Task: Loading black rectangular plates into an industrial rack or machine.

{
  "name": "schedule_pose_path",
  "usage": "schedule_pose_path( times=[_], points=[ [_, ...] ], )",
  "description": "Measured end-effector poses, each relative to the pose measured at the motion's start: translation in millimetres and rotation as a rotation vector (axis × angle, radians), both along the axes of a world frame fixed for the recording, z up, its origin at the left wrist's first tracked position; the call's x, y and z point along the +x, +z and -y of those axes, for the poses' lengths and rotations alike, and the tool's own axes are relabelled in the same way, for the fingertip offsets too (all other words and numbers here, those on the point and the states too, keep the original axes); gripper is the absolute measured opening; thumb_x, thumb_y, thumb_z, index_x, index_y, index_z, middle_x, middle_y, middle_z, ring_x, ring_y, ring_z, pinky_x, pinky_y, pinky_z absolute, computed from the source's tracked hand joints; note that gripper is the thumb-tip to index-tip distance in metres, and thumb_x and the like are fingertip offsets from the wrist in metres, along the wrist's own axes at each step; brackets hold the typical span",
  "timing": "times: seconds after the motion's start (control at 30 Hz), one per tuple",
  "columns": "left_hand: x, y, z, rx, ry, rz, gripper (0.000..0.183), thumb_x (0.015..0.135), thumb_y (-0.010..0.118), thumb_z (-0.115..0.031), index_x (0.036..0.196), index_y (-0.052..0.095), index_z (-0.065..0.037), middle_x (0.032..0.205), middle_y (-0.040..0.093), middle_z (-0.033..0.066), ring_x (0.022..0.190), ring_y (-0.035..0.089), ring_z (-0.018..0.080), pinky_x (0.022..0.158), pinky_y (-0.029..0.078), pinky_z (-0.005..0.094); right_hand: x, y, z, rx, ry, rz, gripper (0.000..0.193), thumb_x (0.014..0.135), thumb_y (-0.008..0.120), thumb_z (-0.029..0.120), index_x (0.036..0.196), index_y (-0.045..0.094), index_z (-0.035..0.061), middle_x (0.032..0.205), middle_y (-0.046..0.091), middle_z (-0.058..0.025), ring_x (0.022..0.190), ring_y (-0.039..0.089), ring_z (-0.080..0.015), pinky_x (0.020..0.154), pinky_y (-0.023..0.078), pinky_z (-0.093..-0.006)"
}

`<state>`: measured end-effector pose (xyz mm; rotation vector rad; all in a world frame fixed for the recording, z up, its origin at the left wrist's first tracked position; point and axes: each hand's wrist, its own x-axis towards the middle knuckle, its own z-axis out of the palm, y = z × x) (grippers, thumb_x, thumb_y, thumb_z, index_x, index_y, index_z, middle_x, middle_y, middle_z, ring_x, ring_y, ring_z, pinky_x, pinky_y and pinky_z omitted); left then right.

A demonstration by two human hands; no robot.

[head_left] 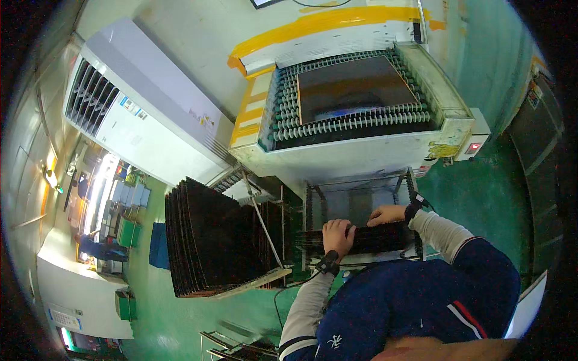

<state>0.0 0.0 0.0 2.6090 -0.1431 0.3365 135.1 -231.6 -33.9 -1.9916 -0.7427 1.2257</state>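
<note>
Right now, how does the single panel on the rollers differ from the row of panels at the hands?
The single panel lies across the rollers, broad face showing; the row of panels stands on edge, showing mainly thin edges. The single panel is one sheet; the row holds several, packed close. The left hand and right hand are at the row, away from the single panel. Both look dark.

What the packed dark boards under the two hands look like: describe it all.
The dark boards are thin, flat and nearly black, packed closely together. They appear to stand on edge, their narrow upper edges running left to right, in the near part of a metal rack in front of the roller machine. The left hand rests over them; the right hand is at their far side. Their material and count cannot be told.
</note>
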Motion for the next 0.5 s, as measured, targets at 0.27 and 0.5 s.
schedule_pose_path(
  times=[0.27,0.5],
  points=[
    [-4,-6,2,-0.013,-0.008,0.041,0.029,0.087,0.066,-0.031,0.105,0.067,-0.009,0.105,0.066,0.0118,0.106,0.056,0.0351,0.097,0.039,0.0493,-12,20,-1,0.041,-0.128,0.186,0.064,0.084,0.065,0.062,0.099,0.072,-0.0004,0.089,0.072,-0.0176,0.082,0.067,-0.0280,0.074,0.050,-0.0407],
    [-2,-1,4,0.008,0.029,0.113,0.035,0.088,0.066,-0.032,0.114,0.063,-0.009,0.113,0.065,0.0127,0.112,0.054,0.0355,0.104,0.035,0.0513,-11,27,-6,0.094,-0.180,0.413,0.051,0.087,0.065,0.050,0.087,0.070,-0.0006,0.078,0.068,-0.0212,0.069,0.065,-0.0339,0.065,0.048,-0.0450]
  ],
)
